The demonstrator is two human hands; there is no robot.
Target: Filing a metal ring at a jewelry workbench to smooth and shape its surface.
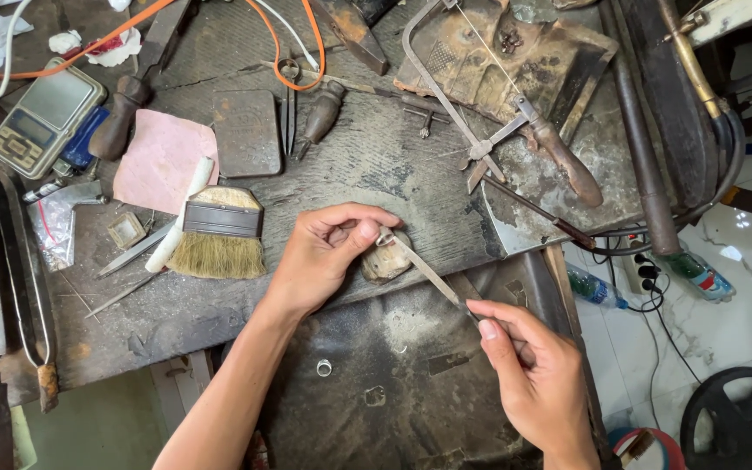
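My left hand (324, 252) pinches a small silver ring (385, 237) against a worn wooden bench peg (386, 259) at the front edge of the workbench. My right hand (528, 374) grips a thin metal file (424, 270), whose tip lies on the ring. Another silver ring (325, 368) lies loose on the dark catch tray (393, 409) below the hands.
A flat brush (218, 233), a pink cloth (163, 161), a dark metal block (246, 132), pliers (289, 96), a jeweller's saw (498, 104) and a digital scale (43, 117) lie on the scarred bench (376, 165). Orange cable loops at the back. A torch hose and plastic bottles (698, 274) are at the right.
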